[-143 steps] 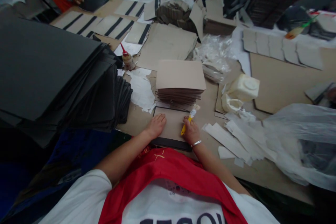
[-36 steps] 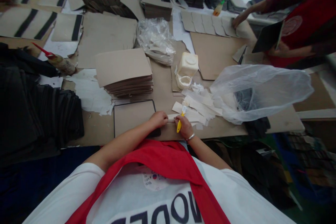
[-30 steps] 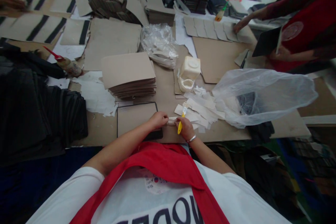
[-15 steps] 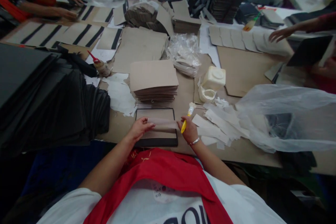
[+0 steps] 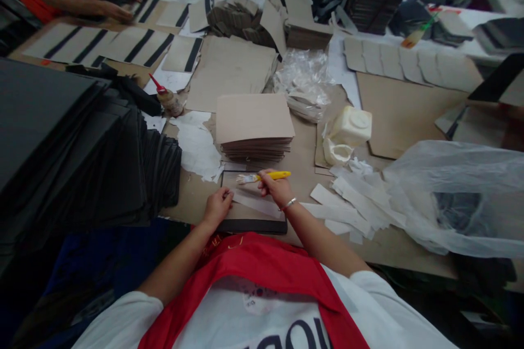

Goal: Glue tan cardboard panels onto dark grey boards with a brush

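A yellow-handled paintbrush (image 5: 275, 175) is gripped in my right hand (image 5: 277, 187), its pale bristles pointing left over a board (image 5: 254, 214) with black edges. Across that board lies a thin whitish strip (image 5: 257, 203), slanting down to the right. My left hand (image 5: 219, 205) pinches the strip's left end at the board's left side. Just beyond the board stands a stack of beige cardboard sheets (image 5: 254, 120).
Dark folded sheets (image 5: 49, 131) are piled at left, near a red-tipped glue bottle (image 5: 167, 97). A cut plastic jug (image 5: 347, 133), paper strips (image 5: 347, 212) and a clear plastic bag (image 5: 462, 196) lie at right. Co-workers' hands (image 5: 118, 11) work across the table.
My right hand has let go of the strip's right end and swung the brush leftward over the board. The strip now lies slanted, my left hand still at its left end.
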Action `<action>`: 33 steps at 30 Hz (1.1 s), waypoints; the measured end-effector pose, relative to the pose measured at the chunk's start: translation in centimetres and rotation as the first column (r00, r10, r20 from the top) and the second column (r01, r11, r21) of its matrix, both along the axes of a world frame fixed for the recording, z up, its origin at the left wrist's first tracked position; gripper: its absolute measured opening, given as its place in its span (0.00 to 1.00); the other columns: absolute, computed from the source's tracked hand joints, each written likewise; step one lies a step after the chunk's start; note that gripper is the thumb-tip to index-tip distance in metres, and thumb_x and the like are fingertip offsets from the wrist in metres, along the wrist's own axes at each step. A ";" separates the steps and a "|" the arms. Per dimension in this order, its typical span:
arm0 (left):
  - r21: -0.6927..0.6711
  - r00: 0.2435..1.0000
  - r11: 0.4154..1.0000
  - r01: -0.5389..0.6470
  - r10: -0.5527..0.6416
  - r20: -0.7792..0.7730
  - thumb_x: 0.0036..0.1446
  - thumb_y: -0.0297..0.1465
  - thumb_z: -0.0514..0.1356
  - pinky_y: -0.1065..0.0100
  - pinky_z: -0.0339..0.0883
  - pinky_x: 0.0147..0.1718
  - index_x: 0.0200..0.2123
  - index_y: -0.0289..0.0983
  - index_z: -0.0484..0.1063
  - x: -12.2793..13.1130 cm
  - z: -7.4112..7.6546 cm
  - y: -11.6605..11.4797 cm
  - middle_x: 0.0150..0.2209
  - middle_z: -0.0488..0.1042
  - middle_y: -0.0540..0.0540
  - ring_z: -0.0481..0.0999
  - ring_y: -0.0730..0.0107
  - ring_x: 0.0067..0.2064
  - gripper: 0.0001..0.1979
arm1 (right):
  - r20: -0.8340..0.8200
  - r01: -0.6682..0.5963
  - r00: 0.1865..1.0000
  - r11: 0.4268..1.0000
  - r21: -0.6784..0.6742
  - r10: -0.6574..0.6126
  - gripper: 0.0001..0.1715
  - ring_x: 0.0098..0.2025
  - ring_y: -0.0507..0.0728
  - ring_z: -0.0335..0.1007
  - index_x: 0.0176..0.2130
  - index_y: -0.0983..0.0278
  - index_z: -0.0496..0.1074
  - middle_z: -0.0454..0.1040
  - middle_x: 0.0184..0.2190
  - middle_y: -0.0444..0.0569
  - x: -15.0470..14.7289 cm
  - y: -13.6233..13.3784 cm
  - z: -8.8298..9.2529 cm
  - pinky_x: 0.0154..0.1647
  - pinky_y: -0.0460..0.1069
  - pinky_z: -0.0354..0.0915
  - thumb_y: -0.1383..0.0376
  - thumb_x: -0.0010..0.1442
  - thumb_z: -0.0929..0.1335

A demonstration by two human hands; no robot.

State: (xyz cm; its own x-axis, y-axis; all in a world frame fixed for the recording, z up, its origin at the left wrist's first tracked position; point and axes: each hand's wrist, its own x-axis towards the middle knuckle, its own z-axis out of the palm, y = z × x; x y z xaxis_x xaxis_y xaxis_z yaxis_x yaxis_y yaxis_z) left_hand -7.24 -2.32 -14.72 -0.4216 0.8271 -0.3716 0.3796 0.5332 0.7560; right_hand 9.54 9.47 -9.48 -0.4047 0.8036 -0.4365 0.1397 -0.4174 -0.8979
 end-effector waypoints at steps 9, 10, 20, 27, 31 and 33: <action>0.013 1.000 1.000 0.009 -0.009 -0.015 0.54 0.38 0.53 0.75 0.64 0.22 0.35 0.37 0.69 -0.3 -0.7 -0.1 0.24 0.73 0.50 0.76 0.70 0.26 0.12 | 0.270 0.224 0.936 0.974 0.043 -0.227 0.11 0.11 0.46 0.60 0.30 0.65 0.67 0.69 0.16 0.39 5.2 2.9 -1.1 0.12 0.41 0.60 0.58 0.53 0.67; 0.007 1.000 1.000 0.003 -0.003 0.012 0.54 0.39 0.53 0.75 0.63 0.20 0.36 0.37 0.69 -0.3 -0.6 0.0 0.23 0.72 0.50 0.75 0.71 0.24 0.13 | 0.302 0.246 0.919 0.967 0.067 -0.255 0.13 0.12 0.46 0.60 0.31 0.65 0.68 0.69 0.16 0.40 6.9 2.9 -0.8 0.12 0.41 0.61 0.57 0.53 0.67; 0.139 0.910 0.976 0.167 -0.207 0.359 0.48 0.41 0.60 0.77 0.58 0.16 0.31 0.34 0.74 2.3 6.0 0.2 0.22 0.70 0.51 0.67 0.79 0.19 0.15 | 0.262 -0.327 0.944 0.651 0.685 0.199 0.18 0.43 0.55 0.72 0.44 0.62 0.64 0.74 0.42 0.53 4.9 -4.5 -0.5 0.43 0.52 0.69 0.54 0.60 0.62; 0.020 0.788 0.979 -0.204 0.152 0.597 0.41 0.41 0.67 0.72 0.71 0.28 0.27 0.32 0.71 0.1 4.9 1.1 0.22 0.72 0.50 0.73 0.75 0.25 0.17 | 0.482 -0.324 0.869 0.607 0.726 -0.113 0.14 0.25 0.55 0.69 0.39 0.62 0.62 0.71 0.29 0.49 6.6 -3.7 -3.9 0.27 0.49 0.64 0.54 0.59 0.62; -0.039 0.825 0.970 -0.241 0.225 0.519 0.47 0.39 0.64 0.72 0.72 0.29 0.26 0.33 0.68 -0.9 3.5 2.3 0.23 0.71 0.50 0.74 0.75 0.26 0.14 | 0.482 -0.239 0.838 0.622 0.746 -0.256 0.15 0.27 0.55 0.68 0.40 0.62 0.62 0.70 0.29 0.49 7.3 -2.1 -4.9 0.27 0.49 0.63 0.54 0.59 0.62; -0.051 0.864 0.971 -0.232 0.230 0.448 0.49 0.38 0.62 0.73 0.70 0.25 0.26 0.33 0.68 -1.1 2.7 3.0 0.21 0.70 0.51 0.73 0.76 0.24 0.13 | 0.491 -0.218 0.818 0.627 0.748 -0.300 0.16 0.27 0.56 0.68 0.41 0.63 0.62 0.71 0.31 0.50 6.8 -1.4 -5.3 0.27 0.49 0.62 0.54 0.59 0.62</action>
